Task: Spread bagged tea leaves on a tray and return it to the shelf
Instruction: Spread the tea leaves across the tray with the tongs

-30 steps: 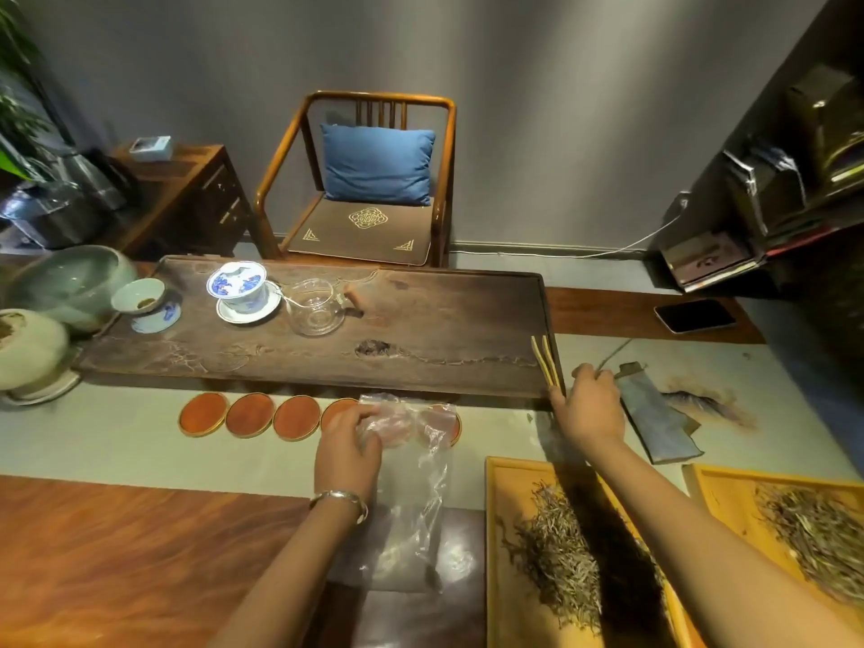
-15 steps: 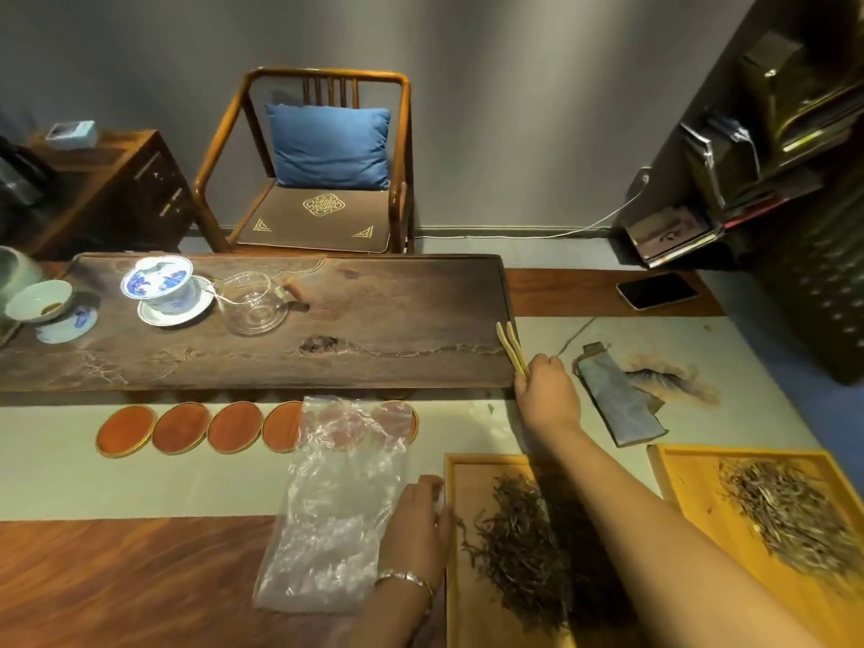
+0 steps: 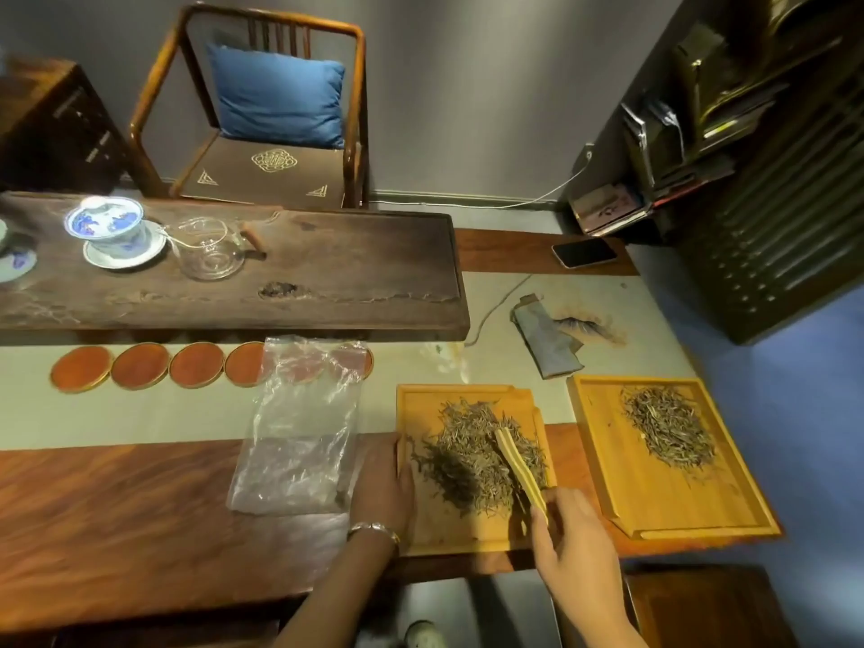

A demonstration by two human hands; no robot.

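Observation:
A yellow wooden tray (image 3: 421,399) lies at the table's front edge with a heap of tea leaves (image 3: 472,456) in its middle. My left hand (image 3: 381,484) rests flat against the tray's left rim. My right hand (image 3: 572,540) grips bamboo tongs (image 3: 516,465), whose tips lie in the leaves. An empty clear plastic bag (image 3: 299,427) lies flat just left of the tray. A second yellow tray (image 3: 598,413) with its own pile of leaves (image 3: 668,427) sits to the right.
A dark wooden tea board (image 3: 327,278) holds a blue-white lidded cup (image 3: 110,226) and a glass pitcher (image 3: 210,250). Several orange coasters (image 3: 140,367) line its front. A grey pouch (image 3: 544,339), a phone (image 3: 584,252), a chair (image 3: 276,109) and a dark shelf (image 3: 766,180) stand beyond.
My right hand took the tongs from the tea board's end and brought them down into the leaves. My left hand let go of the bag and moved to the tray's left rim.

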